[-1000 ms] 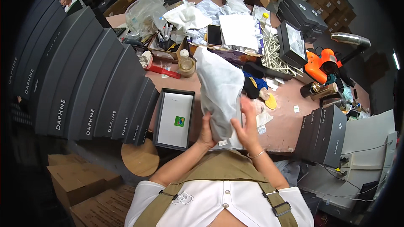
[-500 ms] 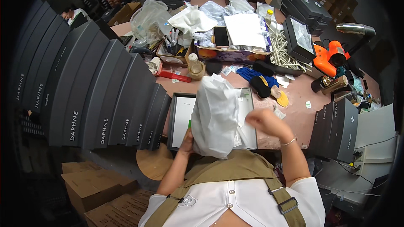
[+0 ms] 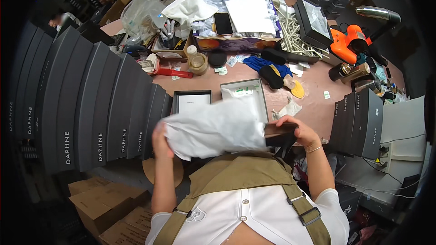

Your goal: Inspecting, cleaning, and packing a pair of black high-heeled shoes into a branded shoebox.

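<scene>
A crumpled white cloth-like bag (image 3: pixel 213 129) is stretched sideways across my front, somewhat blurred. My left hand (image 3: pixel 161 140) grips its left end. From the right end sticks out what looks like a dark shoe with a brown inside (image 3: pixel 279 129), and my right hand (image 3: pixel 299 131) is closed around its outer end. The rest of that shoe is hidden in the bag. Just behind the bag lie two parts of an open grey shoebox: a shallow part with a white inside (image 3: pixel 193 100) on the left, and another with white paper (image 3: pixel 240 91) on the right.
Tall grey shoeboxes (image 3: pixel 95 109) line the left side, and a shorter stack (image 3: pixel 359 122) stands at the right. Farther back are a glue jar (image 3: pixel 197 63), a red-handled brush (image 3: pixel 175 73), a blue cloth (image 3: pixel 263 66), a phone (image 3: pixel 223 24) and an orange heat gun (image 3: pixel 356 41).
The bag has swung from upright to sideways, uncovering more of the shoebox. My right hand, empty before, now grips the shoe at the bag's right end. The view has shifted slightly.
</scene>
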`<state>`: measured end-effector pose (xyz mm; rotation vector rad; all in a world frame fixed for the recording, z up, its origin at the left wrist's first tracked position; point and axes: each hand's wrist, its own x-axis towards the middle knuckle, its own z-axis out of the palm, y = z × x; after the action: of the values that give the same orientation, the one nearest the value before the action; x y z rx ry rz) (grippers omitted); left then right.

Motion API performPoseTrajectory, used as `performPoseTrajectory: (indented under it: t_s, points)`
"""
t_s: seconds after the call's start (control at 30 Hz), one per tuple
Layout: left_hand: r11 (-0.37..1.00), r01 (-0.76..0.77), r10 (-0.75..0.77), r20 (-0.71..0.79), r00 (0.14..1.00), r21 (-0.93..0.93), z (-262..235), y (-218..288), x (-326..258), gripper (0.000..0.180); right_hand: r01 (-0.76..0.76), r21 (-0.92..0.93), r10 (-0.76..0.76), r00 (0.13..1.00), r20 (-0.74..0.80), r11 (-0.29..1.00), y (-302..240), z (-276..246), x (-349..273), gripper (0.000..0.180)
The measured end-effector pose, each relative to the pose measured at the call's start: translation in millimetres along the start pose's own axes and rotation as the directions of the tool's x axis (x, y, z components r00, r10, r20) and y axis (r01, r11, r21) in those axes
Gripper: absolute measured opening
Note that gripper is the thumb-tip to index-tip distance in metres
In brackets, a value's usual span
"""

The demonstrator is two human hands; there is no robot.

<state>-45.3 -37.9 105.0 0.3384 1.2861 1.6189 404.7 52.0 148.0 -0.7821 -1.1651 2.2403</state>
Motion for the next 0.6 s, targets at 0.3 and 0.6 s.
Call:
performPoseTrajectory:
  t_s: [0.3, 0.6]
  points:
    - [-0.391, -0.46, -0.533, 0.211, 0.819, 0.797, -10, -51, 58, 0.033, 0.117, -0.555, -0.352, 0.873, -0.339, 0.824, 9, 43, 41, 0.048]
    - [0.693, 0.59, -0.435, 0.412, 0.8, -0.413, 95, -80, -11, 0.067, 0.173, -0.595, -0.18, 0.983, 0.049, 0.785, 25, 106, 64, 0.045]
